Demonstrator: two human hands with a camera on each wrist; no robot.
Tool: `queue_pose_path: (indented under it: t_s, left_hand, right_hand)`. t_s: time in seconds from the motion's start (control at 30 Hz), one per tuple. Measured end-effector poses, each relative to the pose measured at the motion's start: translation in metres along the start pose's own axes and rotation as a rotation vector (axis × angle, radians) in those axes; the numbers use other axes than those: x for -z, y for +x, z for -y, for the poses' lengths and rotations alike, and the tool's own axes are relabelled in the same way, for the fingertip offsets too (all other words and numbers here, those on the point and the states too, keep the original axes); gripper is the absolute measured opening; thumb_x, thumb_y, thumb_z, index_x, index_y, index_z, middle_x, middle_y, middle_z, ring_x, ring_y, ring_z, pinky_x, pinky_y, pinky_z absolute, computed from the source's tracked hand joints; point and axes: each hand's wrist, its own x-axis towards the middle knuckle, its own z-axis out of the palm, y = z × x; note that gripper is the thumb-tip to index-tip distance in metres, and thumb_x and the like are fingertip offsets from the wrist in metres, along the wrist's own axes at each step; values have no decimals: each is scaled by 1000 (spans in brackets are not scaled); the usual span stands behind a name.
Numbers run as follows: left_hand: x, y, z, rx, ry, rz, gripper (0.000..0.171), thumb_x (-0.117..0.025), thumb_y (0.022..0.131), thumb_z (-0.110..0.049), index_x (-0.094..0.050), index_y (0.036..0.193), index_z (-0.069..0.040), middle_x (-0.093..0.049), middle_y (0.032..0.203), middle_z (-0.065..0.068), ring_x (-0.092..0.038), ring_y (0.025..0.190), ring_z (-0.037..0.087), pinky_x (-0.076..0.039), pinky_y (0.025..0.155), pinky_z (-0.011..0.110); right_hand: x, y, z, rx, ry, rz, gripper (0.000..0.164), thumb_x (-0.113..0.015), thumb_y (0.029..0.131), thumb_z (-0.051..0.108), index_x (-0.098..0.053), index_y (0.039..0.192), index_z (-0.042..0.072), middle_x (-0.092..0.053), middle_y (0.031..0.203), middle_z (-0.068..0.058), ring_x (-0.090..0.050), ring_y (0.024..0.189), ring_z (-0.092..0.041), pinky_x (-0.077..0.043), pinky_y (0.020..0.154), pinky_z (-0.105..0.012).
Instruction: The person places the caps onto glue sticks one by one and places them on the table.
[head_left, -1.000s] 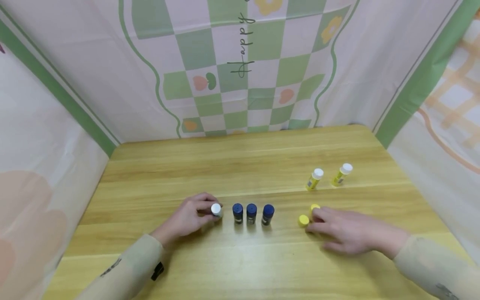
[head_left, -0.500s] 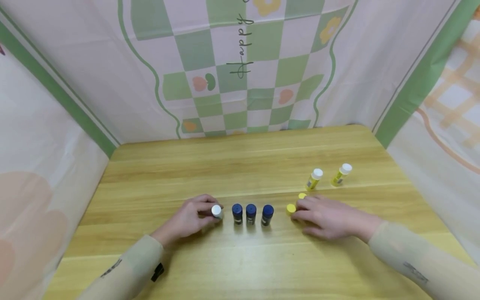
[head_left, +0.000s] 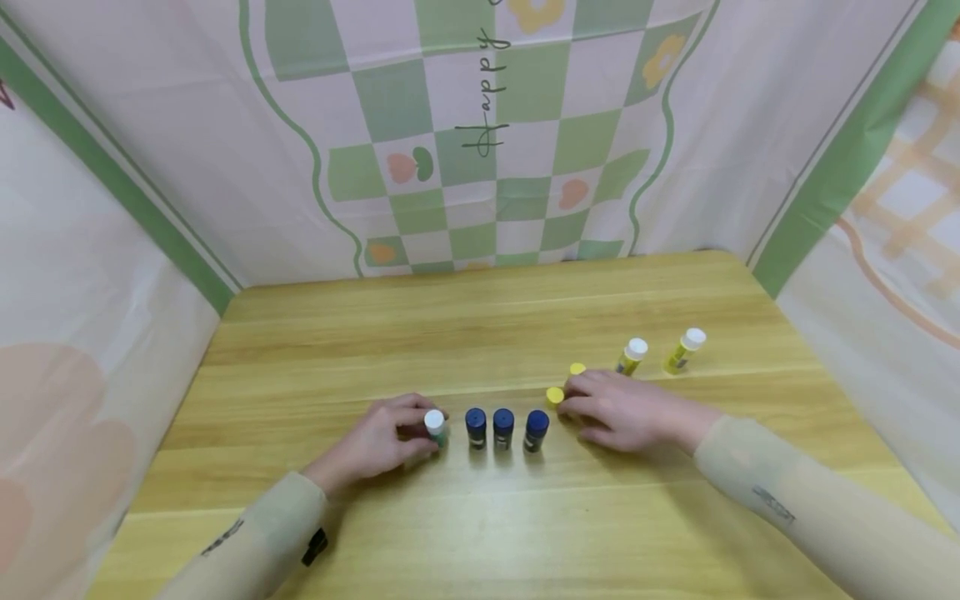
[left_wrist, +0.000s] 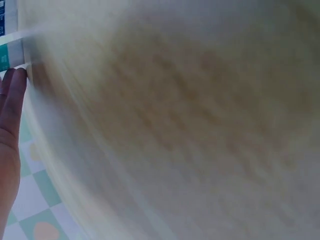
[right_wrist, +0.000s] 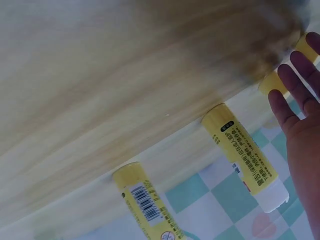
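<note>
My left hand has its thumb and fingers on either side of a white-capped glue stick with a teal label. Beside it three dark blue-capped sticks, the middle stick among them, stand upright in a row. My right hand lies against two upright yellow-capped sticks, the nearer yellow stick and the farther yellow stick, at its fingertips. In the right wrist view its fingers look extended and spread, touching or very near the yellow pieces; contact is partly hidden.
Two yellow glue sticks with white caps stand behind my right hand: the nearer glue stick and the right-hand glue stick. All stands on a wooden table. A checked cloth hangs along its back edge.
My right hand has slid left and away from me, and the two yellow-capped sticks have moved along with it towards the blue-capped row. The left hand has barely moved.
</note>
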Motion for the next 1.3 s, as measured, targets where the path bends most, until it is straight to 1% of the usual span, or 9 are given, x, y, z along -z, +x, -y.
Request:
queue_pose_path:
  t_s: [0.17,0.3,0.5,0.7,0.87,0.97,1.07,1.2,1.3]
  left_hand:
    - [-2,0,1,-42,-5,6,32,-81,89,-14,-75,120,-10,-69,120,-3,-67,108,15,-57,93,31]
    - [-2,0,0,-55,-9,19,33,-81,89,-15,-75,121,-11,-69,120,-5,-66,108,14,-57,93,32]
    - [-3,1,0,-51,22,37,34,-81,90,-18,-74,123,-13,-69,120,-6,-65,110,14,-56,96,34]
    - [-5,2,-1,-60,29,51,35,-81,89,-17,-74,123,-12,-69,120,-4,-65,110,15,-55,98,36]
    - [-5,2,-2,-36,17,84,36,-80,89,-16,-74,125,-14,-69,121,-5,-65,112,15,-55,99,37]
    - [-5,2,-1,-49,36,94,35,-79,90,-14,-73,125,-14,-69,123,-2,-66,113,18,-55,100,38]
    - [-4,2,0,-75,48,91,32,-75,93,-8,-73,125,-11,-70,123,1,-66,114,20,-55,101,39]
    - [0,3,4,-81,-6,71,35,-67,94,1,-71,128,-7,-71,123,3,-67,112,19,-56,98,36]
    - [5,7,5,-83,-67,48,40,-63,93,6,-68,131,-3,-71,122,6,-69,108,19,-57,95,34]
  right_hand:
    - [1,12,-2,-26,25,19,41,-71,95,28,-66,132,12,-60,129,-8,-57,119,-27,-47,107,-51]
    - [2,21,-3,-29,41,16,41,-71,95,29,-67,131,12,-60,129,-7,-57,119,-26,-47,108,-51]
    - [3,35,-5,10,49,0,36,-71,95,27,-68,128,11,-60,126,-7,-58,115,-21,-52,103,-44]
    - [3,48,-7,37,52,-13,31,-70,95,24,-70,124,12,-60,121,-6,-57,110,-21,-51,102,-43]
    - [3,56,-7,36,56,1,31,-69,96,21,-70,125,10,-62,122,-8,-58,115,-25,-44,112,-49]
    - [4,59,-6,46,51,-1,29,-66,98,19,-71,124,9,-63,124,-9,-58,119,-28,-42,114,-50]
    - [7,60,-4,35,71,-11,25,-65,99,17,-72,122,9,-64,123,-8,-60,117,-26,-49,108,-47]
    - [16,57,-3,-1,90,-18,26,-65,97,13,-72,122,9,-64,124,-8,-63,114,-24,-54,102,-45]
    - [25,53,-4,-17,71,-44,30,-64,95,10,-70,125,9,-63,126,-8,-65,113,-25,-55,99,-44]
